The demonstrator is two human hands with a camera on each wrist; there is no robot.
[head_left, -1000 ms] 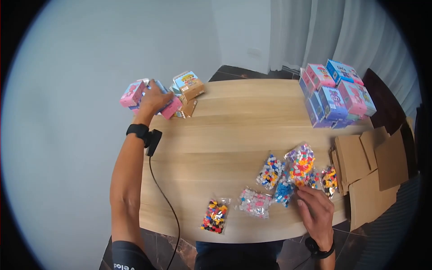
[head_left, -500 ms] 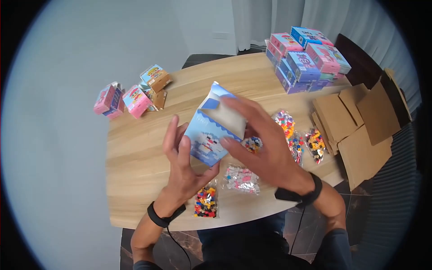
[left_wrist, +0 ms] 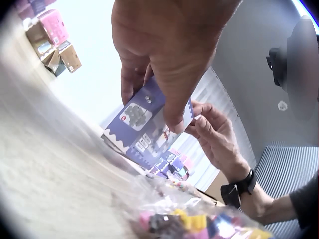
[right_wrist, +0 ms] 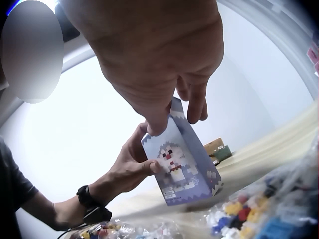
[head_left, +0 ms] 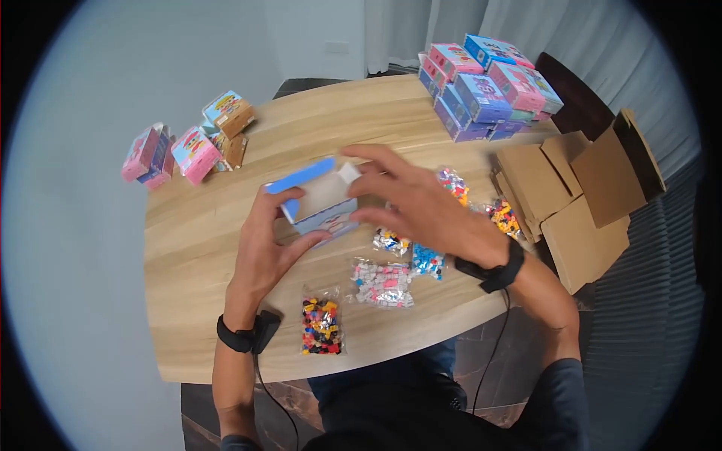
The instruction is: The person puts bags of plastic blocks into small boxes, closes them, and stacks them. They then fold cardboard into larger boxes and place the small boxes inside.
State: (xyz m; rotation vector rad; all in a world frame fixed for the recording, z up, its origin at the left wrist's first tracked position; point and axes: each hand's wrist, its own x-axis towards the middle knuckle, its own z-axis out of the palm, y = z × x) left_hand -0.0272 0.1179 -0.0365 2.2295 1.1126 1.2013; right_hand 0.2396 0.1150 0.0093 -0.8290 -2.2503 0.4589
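Note:
A small blue cardboard box, its top end open and a blue flap raised, is up over the table between both hands. My left hand grips it from the left, thumb on the near face. At the open end, my right hand pinches the right edge, thumb on the picture side and fingers by the white flap. In the right wrist view the box shows a white pixel-block figure; the left wrist view shows its purple back. Below lie clear bags of pink-white bricks and blue bricks.
A bag of mixed bricks lies near the front edge, with another at right. Several small boxes stand at the far left. Stacked boxes stand at the back right, beside an opened brown carton.
My left hand has brought the blue box from the left group to mid-table. My right hand has left the bags and come to its open end. The box has since tipped, its opening now facing up.

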